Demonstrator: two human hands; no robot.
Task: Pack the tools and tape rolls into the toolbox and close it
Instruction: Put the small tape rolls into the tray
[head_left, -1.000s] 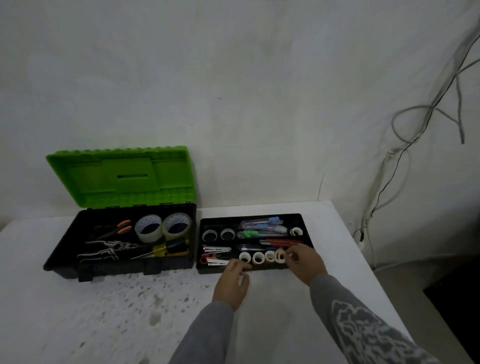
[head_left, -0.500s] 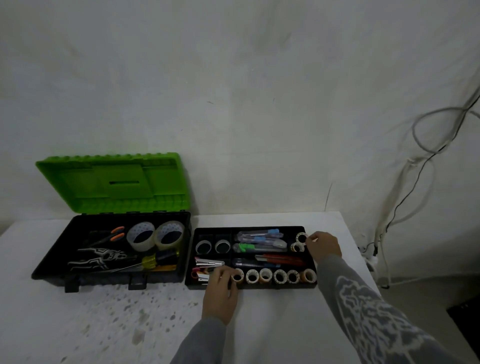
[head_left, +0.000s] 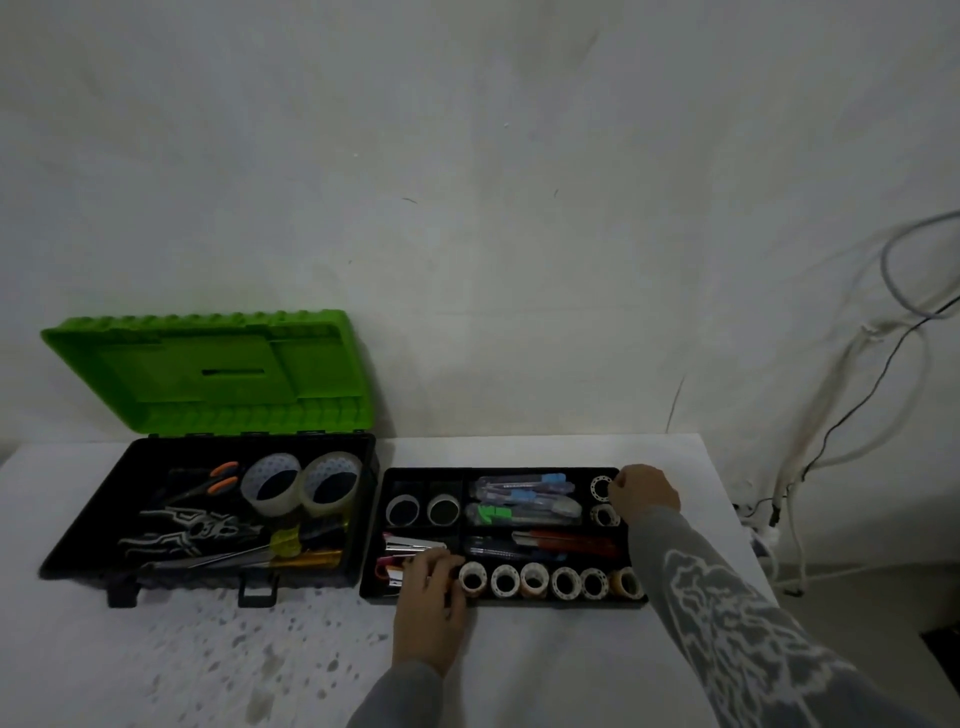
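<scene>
The black tray (head_left: 519, 471) of small tape rolls (head_left: 534, 580) sat on the white table (head_left: 545, 654) just right of the open toolbox (head_left: 197, 583), with the left hand (head_left: 431, 590) curled over its near-left rim and the right hand (head_left: 644, 492) curled against a far-right roll (head_left: 601, 487), though I could not tell whether either hand actually gripped anything.

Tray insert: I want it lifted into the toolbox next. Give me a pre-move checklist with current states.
1. Toolbox lid raised: ok.
2. Six small rolls seated in the front row of the tray: ok.
3. Left hand gripping the tray's front-left edge: cannot tell.
4. Right hand clear of the tray contents: not ok, it is at the rear-right roll.
5. Room for the tray above the large tape rolls standing in the toolbox: cannot tell.
</scene>
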